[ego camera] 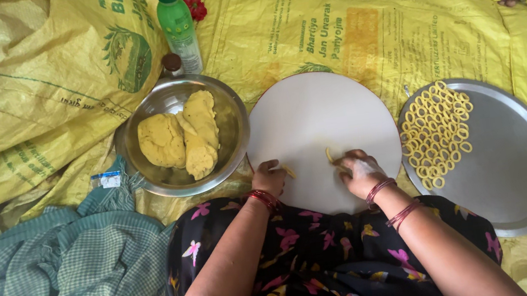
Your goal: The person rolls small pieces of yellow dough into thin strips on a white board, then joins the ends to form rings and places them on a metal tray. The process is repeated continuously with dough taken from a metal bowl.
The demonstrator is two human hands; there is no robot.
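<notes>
1. Yellow dough strip [330,155], soft and easily torn, lies on the white round board [314,120]; the right hand [359,172] is curled, pinching one end.
2. The left hand [270,177], loosely closed, pinches a small dough bit [289,171] at the board's near-left edge.
3. Best handled lightly, by fingertips.
4. Far left, a green-capped bottle [178,26] with a green label stands beyond the steel bowl [231,115]; printed yellow sacks [363,24] lie beneath.

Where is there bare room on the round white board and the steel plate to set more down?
The round white board is bare across its far half, beyond the left hand and right hand. The round steel plate is free right of the yellow dough rings. The steel bowl is crowded with dough lumps.
</notes>
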